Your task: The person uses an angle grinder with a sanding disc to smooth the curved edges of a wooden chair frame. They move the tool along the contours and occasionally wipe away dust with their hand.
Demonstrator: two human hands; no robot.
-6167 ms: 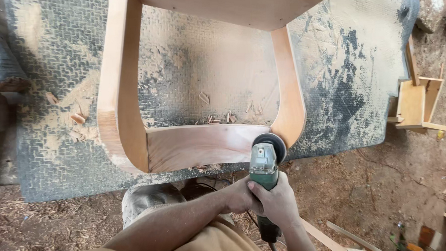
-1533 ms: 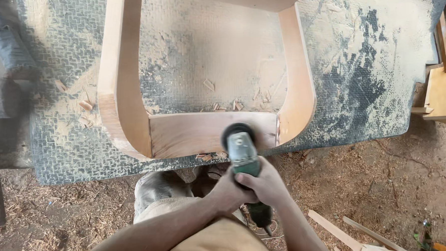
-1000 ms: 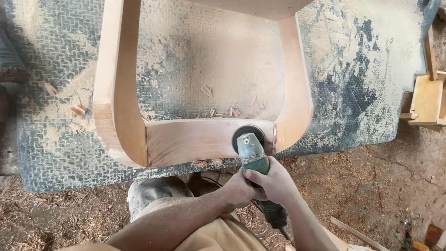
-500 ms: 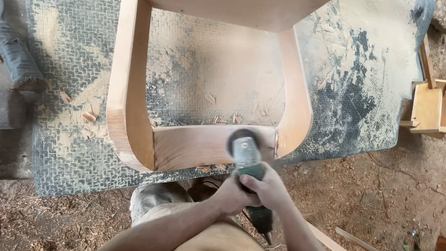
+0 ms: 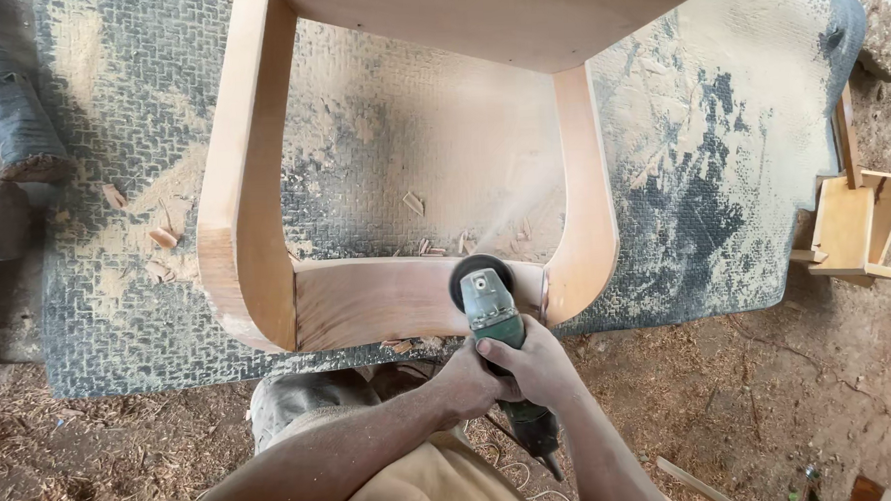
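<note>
Sawdust lies thick over the dark, diamond-patterned rubber mat that covers the low desk, heaped pale around scattered wood chips at the left. At the far left edge a dark, rough log end rests against the mat. On the mat stands a pale, freshly shaped wooden chair frame, its two curved uprights joined near the person by a low cross rail; it seems to be set that way to bring the rail's face within easy reach from above.

Against the right part of that rail sits the round black disc of a green-bodied angle grinder, touching the wood just beside the joint with the right upright. A faint haze of dust fans up and away from the disc. Both hands hold the grinder's body: the left hand closes its grip round the tool from the left, the right hand wraps over the top just behind the head, fingers tight, probably to steady the tool against the pull of the spinning disc. The tail of the grinder and its cable run back toward the person's tan-clothed lap.

Further right, on the sawdust-strewn earth floor, lies a small open box of light plywood, well apart from the work.
</note>
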